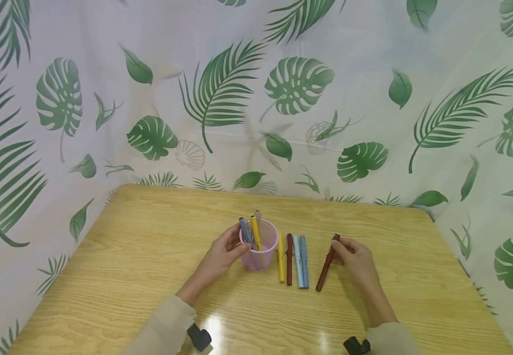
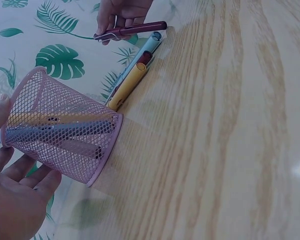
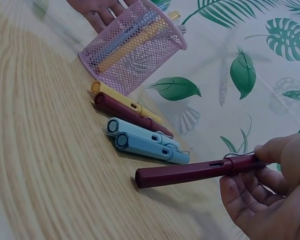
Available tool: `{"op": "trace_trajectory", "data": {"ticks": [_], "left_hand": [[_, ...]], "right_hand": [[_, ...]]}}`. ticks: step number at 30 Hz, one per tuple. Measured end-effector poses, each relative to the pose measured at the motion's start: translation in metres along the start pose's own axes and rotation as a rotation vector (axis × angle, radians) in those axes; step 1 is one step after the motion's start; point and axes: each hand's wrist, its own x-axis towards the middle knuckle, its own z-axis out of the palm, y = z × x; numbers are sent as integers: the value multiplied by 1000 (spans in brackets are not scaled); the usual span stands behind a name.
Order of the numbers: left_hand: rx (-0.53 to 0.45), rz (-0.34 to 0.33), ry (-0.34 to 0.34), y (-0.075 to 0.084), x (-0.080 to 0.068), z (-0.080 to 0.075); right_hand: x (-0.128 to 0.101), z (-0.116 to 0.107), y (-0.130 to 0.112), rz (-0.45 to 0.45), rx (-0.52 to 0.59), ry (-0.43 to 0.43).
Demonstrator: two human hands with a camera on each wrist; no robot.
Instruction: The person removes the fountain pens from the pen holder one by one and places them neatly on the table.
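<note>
A pink mesh pen cup [image 1: 258, 259] stands on the table, and my left hand [image 1: 222, 251] grips its side with thumb at the rim. Inside it lean a blue-grey pen [image 1: 245, 231], a yellow pen [image 1: 255, 231] and a pale greyish pen [image 1: 258, 215]. My right hand [image 1: 357, 259] pinches a dark red pen [image 3: 190, 173] near its clip end, the other end slanting down close over the tabletop. Between the cup and this pen lie a yellow pen [image 1: 281, 261], another dark red pen [image 1: 289, 261], a light blue pen [image 1: 298, 264] and a blue pen [image 1: 304, 264], side by side.
The wood-grain table [image 1: 158, 236] runs back to a white cloth [image 1: 238, 29] printed with green leaves, which hangs behind and at both sides. Small black devices [image 1: 199, 337] sit by both sleeves.
</note>
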Motion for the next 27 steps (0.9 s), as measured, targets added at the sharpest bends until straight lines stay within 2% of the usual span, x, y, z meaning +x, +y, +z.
{"op": "trace_trajectory", "data": {"ticks": [5, 13, 27], "left_hand": [[-5, -7, -5, 0, 0, 0], [0, -20, 10, 1, -1, 0], [-4, -5, 0, -2, 0, 0]], "right_hand": [[5, 6, 2, 28, -8, 5], [13, 15, 5, 56, -112, 28], [26, 29, 7, 102, -149, 26]]}}
